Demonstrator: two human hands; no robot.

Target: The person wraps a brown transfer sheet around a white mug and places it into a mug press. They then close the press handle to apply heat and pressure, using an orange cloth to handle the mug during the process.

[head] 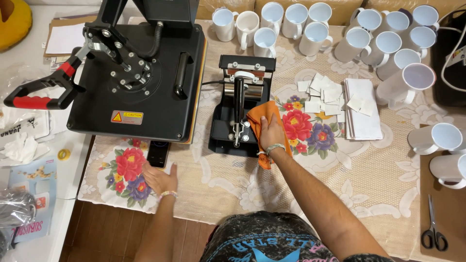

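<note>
I'm pressing my right hand (271, 132), fingers together, on an orange cloth (262, 119) against the black mug press (239, 114), mid-table; my left hand (159, 178) is lying spread on the floral tablecloth (340, 174); next seems lifting the lever

An orange cloth (264, 123) lies against the black mug press (238, 116). The larger heat press (141, 77) is black with a red-gripped handle (36, 99). White mugs (315, 36) line the counter's far edge; the beige lace tablecloth (359, 174) bears red and purple flowers.
</note>
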